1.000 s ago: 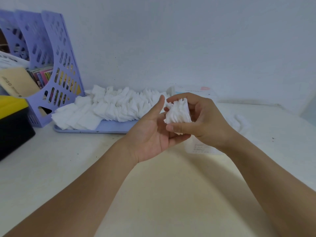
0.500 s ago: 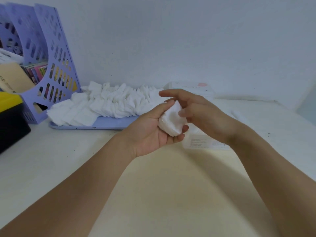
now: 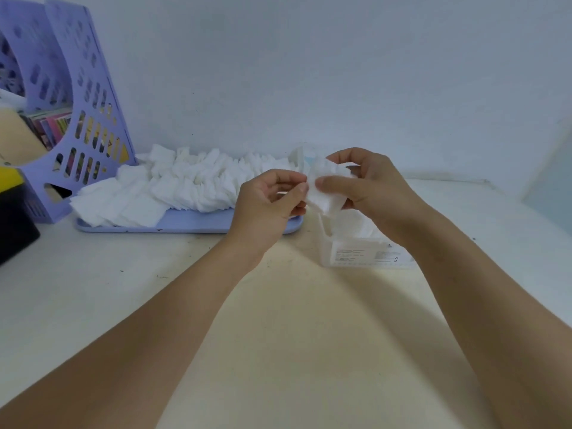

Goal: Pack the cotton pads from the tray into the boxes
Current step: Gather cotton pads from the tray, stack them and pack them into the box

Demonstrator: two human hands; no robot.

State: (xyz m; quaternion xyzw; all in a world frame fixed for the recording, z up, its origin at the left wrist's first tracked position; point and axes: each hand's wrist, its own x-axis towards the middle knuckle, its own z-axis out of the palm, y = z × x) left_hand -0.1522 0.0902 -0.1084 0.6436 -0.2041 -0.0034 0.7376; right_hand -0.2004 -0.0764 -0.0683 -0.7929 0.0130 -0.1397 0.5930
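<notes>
Stack of cotton pads (image 3: 325,193) between right hand (image 3: 371,187) and left hand (image 3: 266,205), above clear box (image 3: 359,252).

White cotton pads (image 3: 173,187) are heaped on a pale lilac tray (image 3: 192,222). A lilac file rack (image 3: 80,97), pierced with a pattern of slots, is filled with pink and yellow papers. A clear box (image 3: 356,249) with a white label printed in fine grey text is seen on a cream table (image 3: 278,335). The wall (image 3: 309,72) is coloured pale bluish white.
</notes>
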